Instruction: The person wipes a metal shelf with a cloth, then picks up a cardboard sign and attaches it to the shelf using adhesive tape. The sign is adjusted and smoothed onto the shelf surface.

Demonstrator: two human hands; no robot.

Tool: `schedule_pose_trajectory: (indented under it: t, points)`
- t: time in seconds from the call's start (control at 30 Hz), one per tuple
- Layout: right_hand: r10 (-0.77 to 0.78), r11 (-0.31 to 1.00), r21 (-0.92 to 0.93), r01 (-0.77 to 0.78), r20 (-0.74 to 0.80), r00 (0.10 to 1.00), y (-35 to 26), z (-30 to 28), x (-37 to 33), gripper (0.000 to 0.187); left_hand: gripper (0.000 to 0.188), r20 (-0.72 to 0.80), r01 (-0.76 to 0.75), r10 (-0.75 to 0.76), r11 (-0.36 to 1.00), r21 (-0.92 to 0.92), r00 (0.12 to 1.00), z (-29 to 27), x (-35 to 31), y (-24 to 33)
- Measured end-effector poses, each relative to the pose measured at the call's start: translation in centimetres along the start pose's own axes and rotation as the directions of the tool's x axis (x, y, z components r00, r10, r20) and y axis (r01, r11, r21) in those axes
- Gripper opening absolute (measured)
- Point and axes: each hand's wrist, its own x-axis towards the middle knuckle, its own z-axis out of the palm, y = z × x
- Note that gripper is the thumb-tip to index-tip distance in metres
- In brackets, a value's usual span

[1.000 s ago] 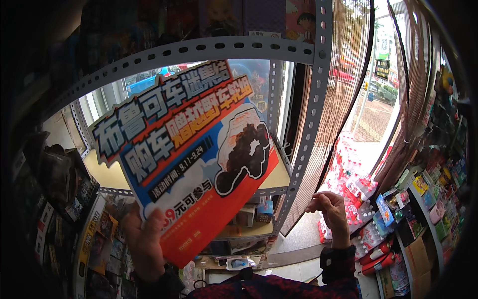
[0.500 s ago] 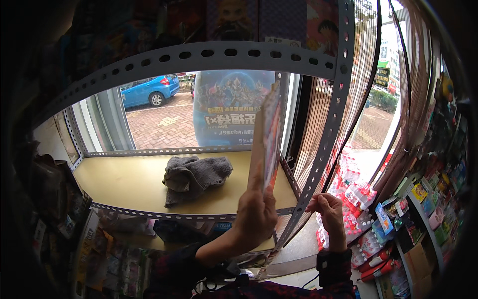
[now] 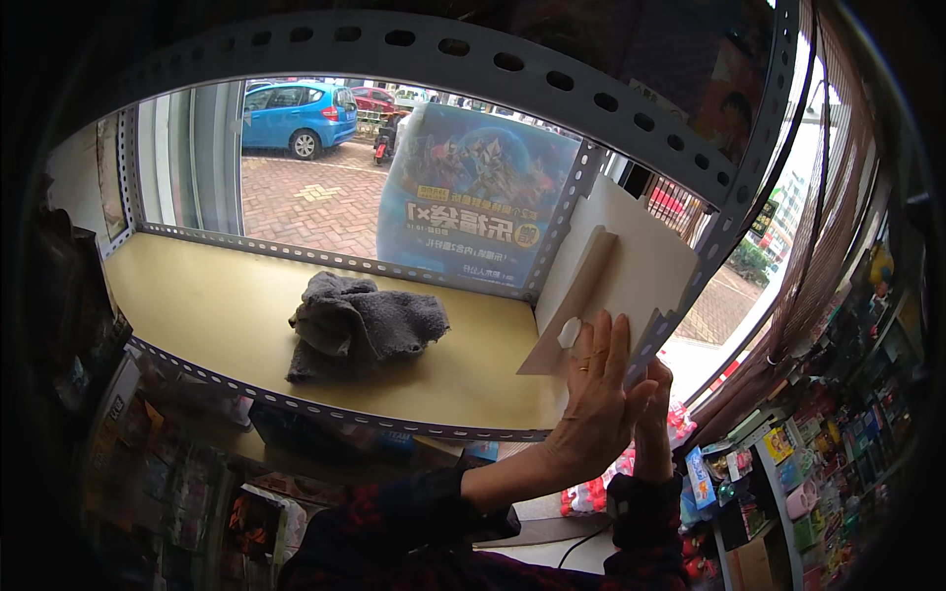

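Note:
A white cardboard panel (image 3: 641,241) with a folded flap along it stands tilted at the right end of the cream shelf board (image 3: 212,286). My left hand (image 3: 594,399) lies against the panel's pale face with its fingers stretched out, a ring on one of them. A small white oval piece (image 3: 569,333) shows on the flap by its fingertips. My right hand (image 3: 653,409) is raised just to the right, by the grey slotted post; its fingers are partly hidden behind my left hand and the post. A crumpled grey cloth (image 3: 360,325) lies mid-shelf.
A slotted metal beam (image 3: 453,44) crosses above the shelf. Behind it is a window with a blue poster (image 3: 473,197) and a blue car (image 3: 301,116) outside. Lower shelves hold packaged goods. At the right stand wrapped bottles (image 3: 596,492) and a rack of goods (image 3: 803,492).
The panel has gone from edge-on in my left hand to leaning at the shelf's right end. My left hand has opened flat on it, and my right hand has come beside it.

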Motion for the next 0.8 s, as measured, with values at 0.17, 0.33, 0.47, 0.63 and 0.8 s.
schedule_pose_trajectory:
  t: [0.17, 0.33, 0.47, 0.63, 0.8]
  points:
    - [-0.061, 0.957, 0.278, 0.082, -0.085, 0.995, -3.1, 0.9, 1.0, 0.057, 0.071, 0.024, 0.009, -0.008, 1.0, -0.029, 1.0, -0.2, 0.1, -0.2]
    - [-0.312, 0.95, 0.015, 0.312, -0.017, 0.95, -7.8, 3.2, 2.6, 0.082, 0.077, -0.057, -0.021, 0.02, 0.999, -0.025, 0.998, 0.6, 0.1, -0.1]
    - [-0.311, 0.896, -0.384, 0.222, -0.186, 0.932, -9.6, 5.1, 3.9, 0.075, 0.075, -0.067, -0.025, 0.023, 0.999, -0.038, 0.997, 1.0, -0.2, -0.3]
    - [-0.471, 0.758, -0.622, 0.194, -0.317, 0.823, -8.3, 6.5, 5.5, 0.065, 0.076, -0.011, 0.009, -0.01, 0.996, -0.086, 1.0, 0.2, -2.0, -0.9]
    - [-0.507, 0.724, -0.662, 0.196, -0.316, 0.802, -8.1, 6.5, 5.4, 0.067, 0.06, -0.101, -0.057, 0.07, 0.99, 0.128, 0.992, 0.4, -2.7, -1.1]
